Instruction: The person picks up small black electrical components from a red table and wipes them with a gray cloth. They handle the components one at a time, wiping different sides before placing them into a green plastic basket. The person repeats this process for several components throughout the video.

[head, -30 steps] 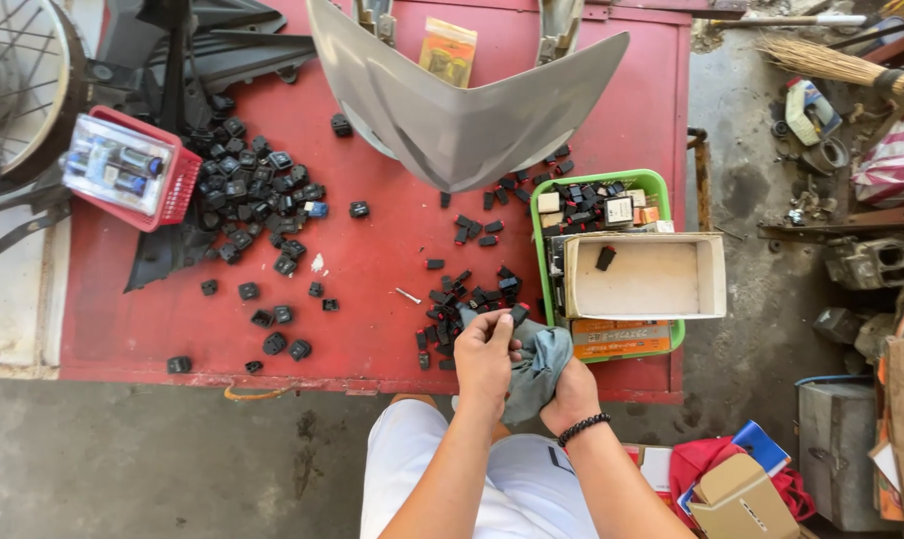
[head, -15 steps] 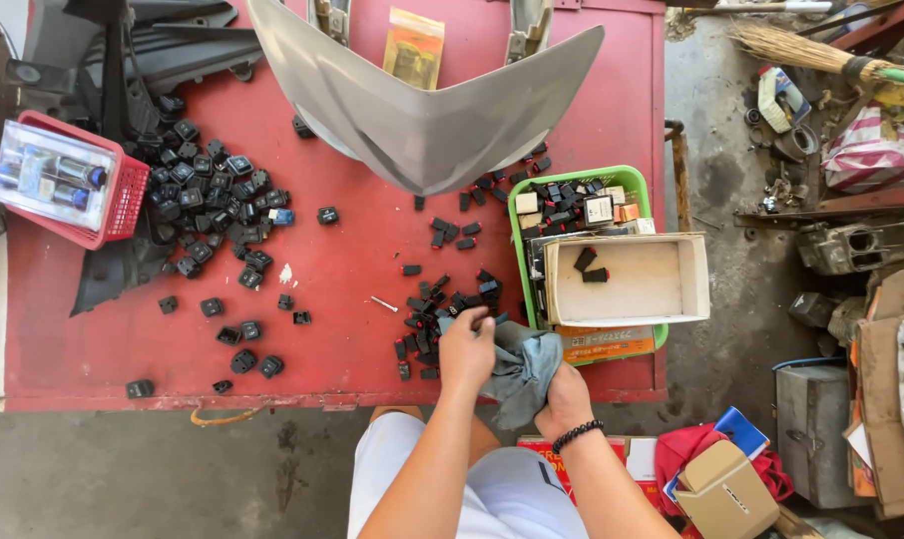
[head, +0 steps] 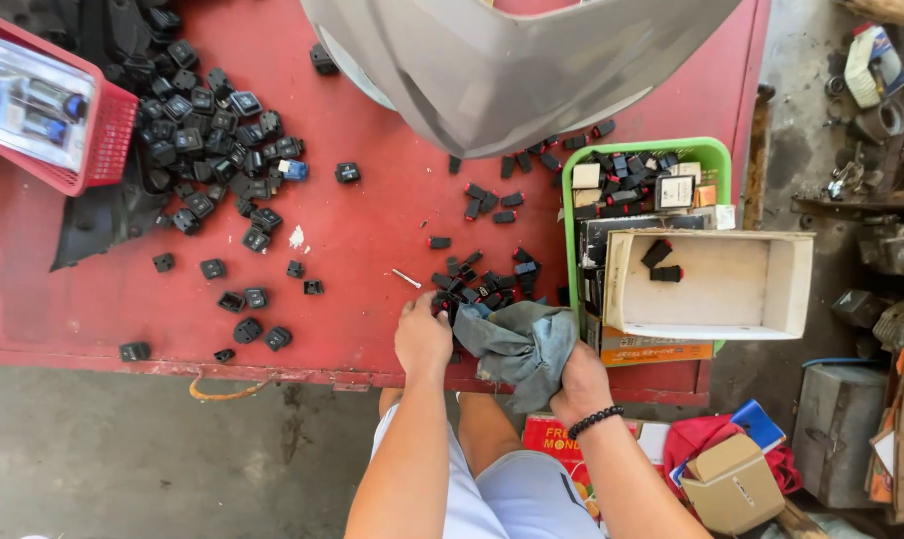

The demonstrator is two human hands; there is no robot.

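We see grey-blue rag bunched at near table edge, clamped in right hand, which sits at rag's 5 o'clock. Left hand at rag's 9 o'clock, fingers pinched on small black switch. Loose pile of black parts at rag's 11 o'clock, touching it. White cardboard box at 2 o'clock, resting on green basket. Grey plastic panel at 12 o'clock. Red basket far off at 10 o'clock.
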